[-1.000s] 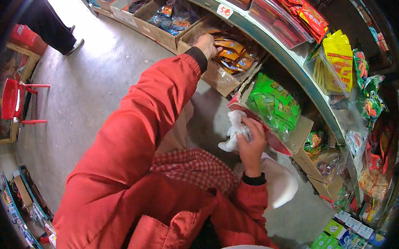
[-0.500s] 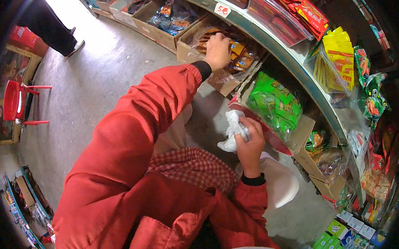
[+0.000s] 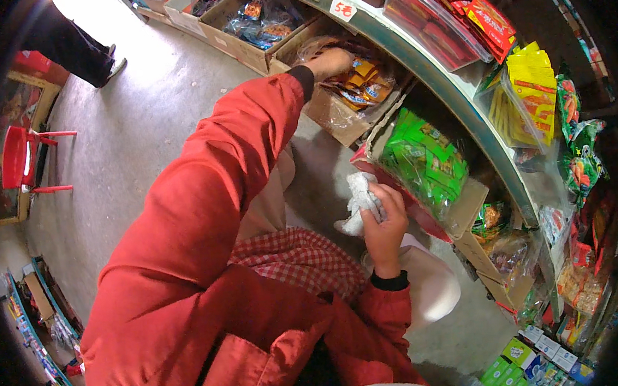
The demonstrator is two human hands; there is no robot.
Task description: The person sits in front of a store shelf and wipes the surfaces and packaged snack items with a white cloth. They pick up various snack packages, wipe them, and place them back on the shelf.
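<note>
My left hand (image 3: 331, 63) reaches into a cardboard box (image 3: 340, 117) on the lower shelf. Its fingers look curled inward, and what they may grip is hidden. Beside and below it lie shiny orange-brown snack packets (image 3: 366, 83), inside a clear plastic bag that lines the box. My right hand (image 3: 387, 227) is closed on a crumpled white cloth (image 3: 359, 203), held in front of the neighbouring box of bright green packets (image 3: 423, 158). The cloth is near that box's red edge.
A curved shelf edge (image 3: 451, 82) runs above the boxes, carrying yellow packets (image 3: 531, 94) and red packets (image 3: 479, 16). Farther left stands a box of blue-wrapped packets (image 3: 260, 30). A red stool (image 3: 20, 157) and a person's dark-trousered leg (image 3: 77, 48) are at the left.
My left hand has shifted slightly left and turned, its fingers now curled out of sight, uncovering more of the orange packets. My right hand and the cloth have hardly moved.
</note>
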